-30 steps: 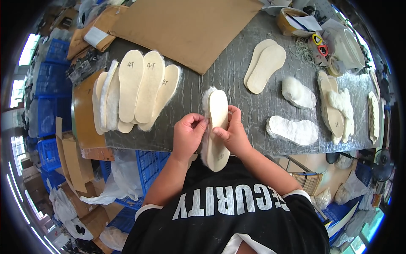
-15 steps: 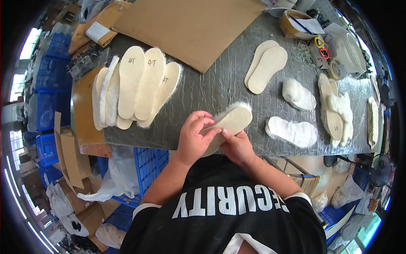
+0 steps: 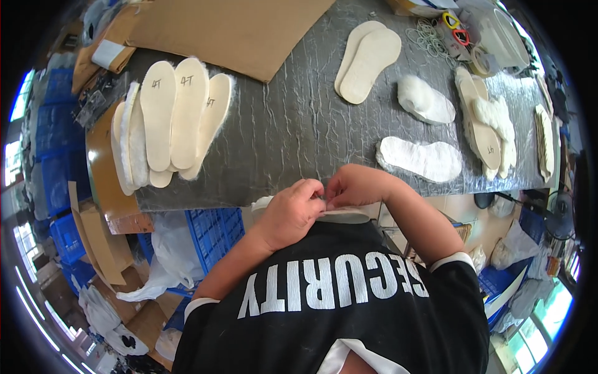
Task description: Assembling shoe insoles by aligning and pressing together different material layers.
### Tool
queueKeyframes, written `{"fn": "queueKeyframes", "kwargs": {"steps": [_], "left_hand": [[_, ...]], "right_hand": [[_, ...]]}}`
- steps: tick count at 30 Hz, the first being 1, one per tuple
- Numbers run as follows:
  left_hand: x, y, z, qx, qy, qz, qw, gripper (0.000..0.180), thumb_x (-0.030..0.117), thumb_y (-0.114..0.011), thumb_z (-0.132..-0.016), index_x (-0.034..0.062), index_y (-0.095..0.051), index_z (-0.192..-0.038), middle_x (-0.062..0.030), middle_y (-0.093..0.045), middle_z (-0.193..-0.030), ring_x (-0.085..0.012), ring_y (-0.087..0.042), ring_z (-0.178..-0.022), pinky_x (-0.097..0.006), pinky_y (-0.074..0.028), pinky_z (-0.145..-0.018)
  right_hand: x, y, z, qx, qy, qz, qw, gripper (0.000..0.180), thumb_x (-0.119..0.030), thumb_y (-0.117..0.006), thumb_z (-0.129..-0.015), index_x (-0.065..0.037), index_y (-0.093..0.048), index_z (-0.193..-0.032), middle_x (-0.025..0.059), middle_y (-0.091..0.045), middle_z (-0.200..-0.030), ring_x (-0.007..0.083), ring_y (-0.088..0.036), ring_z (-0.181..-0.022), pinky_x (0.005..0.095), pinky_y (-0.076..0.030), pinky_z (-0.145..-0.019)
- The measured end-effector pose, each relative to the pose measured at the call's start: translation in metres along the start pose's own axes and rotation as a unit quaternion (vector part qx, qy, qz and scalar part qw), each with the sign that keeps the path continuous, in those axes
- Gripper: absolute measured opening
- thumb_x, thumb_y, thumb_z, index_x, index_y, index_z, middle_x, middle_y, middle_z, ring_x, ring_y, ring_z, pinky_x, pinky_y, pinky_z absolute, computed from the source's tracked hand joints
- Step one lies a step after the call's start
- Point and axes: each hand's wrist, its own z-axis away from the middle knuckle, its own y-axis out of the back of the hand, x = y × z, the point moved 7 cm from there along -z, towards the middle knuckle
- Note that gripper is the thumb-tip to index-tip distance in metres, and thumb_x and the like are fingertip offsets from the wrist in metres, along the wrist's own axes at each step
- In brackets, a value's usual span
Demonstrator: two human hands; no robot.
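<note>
Clamping one insole (image 3: 346,216) in left hand (image 3: 291,212), pinching right hand (image 3: 355,186) together alongside; two overlapping soles (image 3: 372,67) beyond; now tilted nearly edge-on.

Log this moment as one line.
left hand: holding insole | right hand: at insole, fingertips partly hidden | place: by table edge | rest: insole pile, cardboard on table

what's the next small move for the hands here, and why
Perhaps ease the right hand slightly away while the left hand steadies the insole: both hands meet closely at it, hiding the spot between them from view.
</note>
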Motion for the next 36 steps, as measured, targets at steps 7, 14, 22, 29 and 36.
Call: {"fn": "queueKeyframes", "kwargs": {"steps": [7, 14, 22, 29, 36], "left_hand": [[0.000, -0.021, 0.006, -0.049, -0.055, 0.016, 0.997, 0.010, 0.001, -0.069, -0.072, 0.0011, -0.061, -0.078, -0.0111, -0.056, -0.102, -0.0304, -0.058, -0.097, -0.038, -0.049, -0.077], [-0.017, -0.025, 0.007, -0.026, 0.027, 0.043, 0.998, 0.011, 0.003, -0.069, -0.074, 0.0021, -0.059, -0.079, -0.0119, -0.060, -0.104, -0.0290, -0.061, -0.090, -0.037, -0.050, -0.074], [-0.018, -0.027, -0.003, -0.022, 0.021, 0.044, 0.999, 0.011, 0.003, -0.068, -0.072, 0.0021, -0.059, -0.078, -0.0101, -0.064, -0.088, -0.0287, -0.062, -0.079, -0.037, -0.050, -0.070], [-0.020, -0.031, -0.006, -0.034, 0.002, 0.039, 0.999, 0.011, 0.003, -0.069, -0.070, 0.0019, -0.059, -0.076, -0.0097, -0.064, -0.080, -0.0279, -0.062, -0.074, -0.037, -0.050, -0.067], [-0.023, -0.030, -0.008, -0.040, 0.015, 0.043, 0.998, 0.010, 0.001, -0.068, -0.070, 0.0020, -0.059, -0.075, -0.0105, -0.064, -0.076, -0.0287, -0.062, -0.071, -0.037, -0.050, -0.065]], "right_hand": [[0.015, -0.017, -0.004, 0.110, 0.033, 0.134, 0.984, 0.017, -0.017, -0.066, -0.070, -0.002, -0.069, -0.077, 0.0159, -0.065, -0.068, 0.0311, -0.064, -0.065, 0.0394, -0.050, -0.063], [0.022, -0.014, 0.014, 0.155, 0.022, -0.005, 0.988, 0.014, -0.015, -0.065, -0.072, -0.002, -0.068, -0.076, 0.0133, -0.064, -0.065, 0.0256, -0.062, -0.058, 0.0351, -0.049, -0.058], [0.022, -0.016, 0.022, 0.172, 0.097, -0.091, 0.976, 0.012, -0.011, -0.068, -0.077, 0.000, -0.067, -0.080, 0.0129, -0.065, -0.069, 0.0226, -0.061, -0.060, 0.0335, -0.049, -0.059], [0.030, -0.021, 0.022, 0.149, 0.173, -0.096, 0.969, 0.018, -0.014, -0.069, -0.081, 0.000, -0.067, -0.090, 0.0149, -0.066, -0.082, 0.0244, -0.064, -0.072, 0.0344, -0.050, -0.066], [0.021, -0.017, 0.037, 0.135, 0.141, -0.079, 0.978, 0.040, -0.024, -0.083, -0.068, 0.000, -0.066, -0.095, 0.0129, -0.066, -0.087, 0.0288, -0.063, -0.079, 0.0355, -0.049, -0.070]]}}
